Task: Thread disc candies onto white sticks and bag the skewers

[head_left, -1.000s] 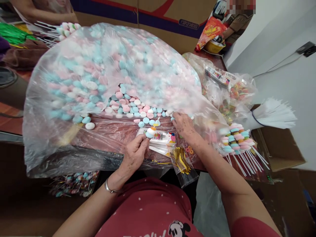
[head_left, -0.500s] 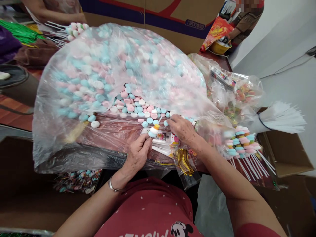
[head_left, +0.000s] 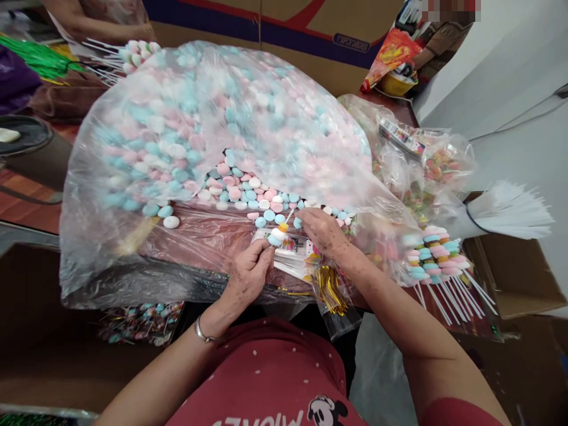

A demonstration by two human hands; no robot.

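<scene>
My left hand (head_left: 249,269) is closed on a candy skewer (head_left: 277,235), a white stick threaded with a blue, a white and an orange sweet. The bare tip of its stick points up and to the right. Beside that tip, my right hand (head_left: 323,232) has its fingers pinched together; whatever is between them is hidden. A blue sweet (head_left: 297,223) shows just under its fingertips. Behind both hands, pink, blue and white sweets (head_left: 248,188) spill from the mouth of a big clear plastic bag (head_left: 213,112). White sticks (head_left: 290,270) lie under my hands.
Finished skewers (head_left: 437,254) lie at the right, near a bundle of white sticks (head_left: 510,212). Gold twist ties (head_left: 331,290) hang at the table's front edge. A cardboard box (head_left: 39,331) stands lower left. Other people's arms (head_left: 102,21) show at the back.
My right hand has moved slightly left, from the loose sweets to the tip of the stick. My left hand holds the skewer in nearly the same place.
</scene>
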